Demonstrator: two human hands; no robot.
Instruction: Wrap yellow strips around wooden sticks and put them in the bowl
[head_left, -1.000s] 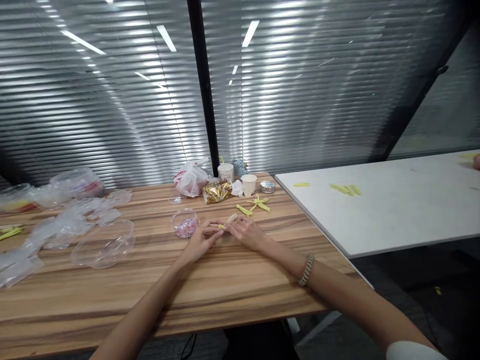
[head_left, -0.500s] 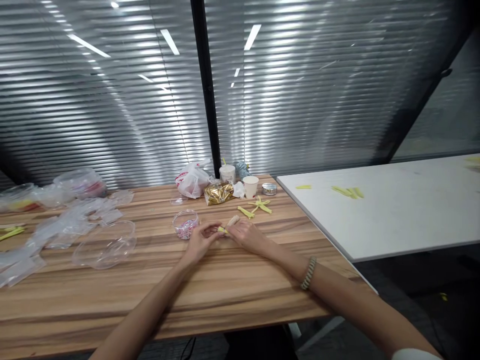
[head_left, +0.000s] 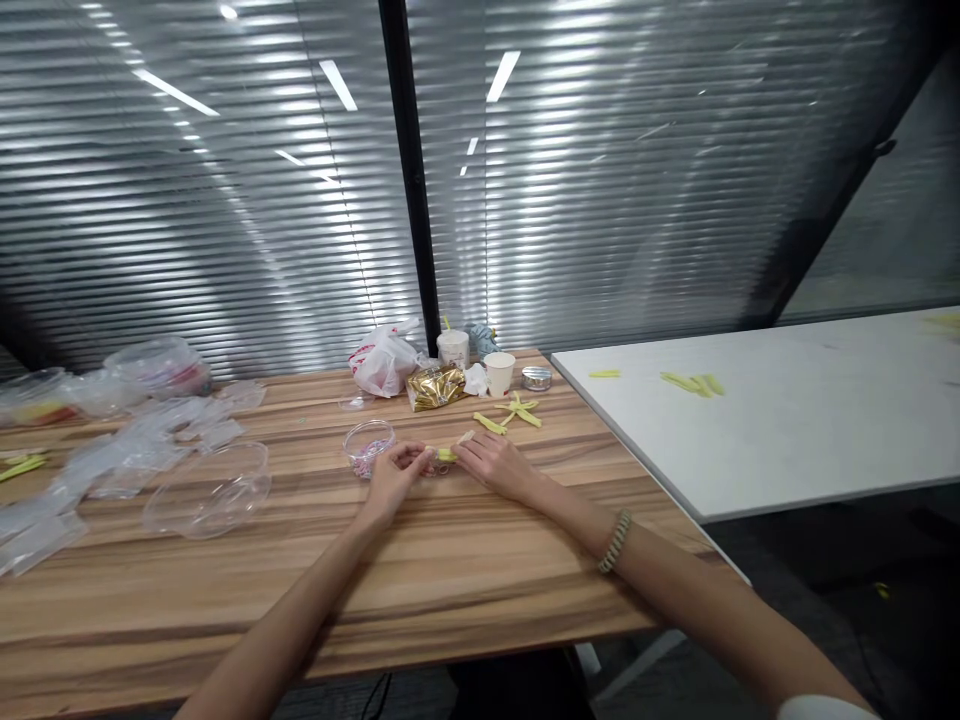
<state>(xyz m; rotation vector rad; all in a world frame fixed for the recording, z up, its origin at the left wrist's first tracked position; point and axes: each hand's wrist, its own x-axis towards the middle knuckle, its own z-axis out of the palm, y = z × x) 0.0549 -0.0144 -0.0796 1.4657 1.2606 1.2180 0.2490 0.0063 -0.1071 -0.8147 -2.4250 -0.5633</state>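
A short yellow strip stretches between my two hands, low over the wooden table. My left hand pinches its left end, where something small and pale shows at the fingertips. My right hand is closed on the other end, with a beige piece sticking out by its fingers. Beneath the strip are small ring-like shapes, too small to name. Left of my left hand stands a clear round tub of tiny pink and purple pieces. Beyond my right hand lie more yellow strips.
Along the back sit a white plastic bag, a gold packet, a paper cup and a round tin. Clear plastic lids and bags cover the left side. A white table adjoins on the right.
My hands have drawn slightly apart, and the yellow strip between them now lies straighter and more in sight. My left fingers have shifted a little left.
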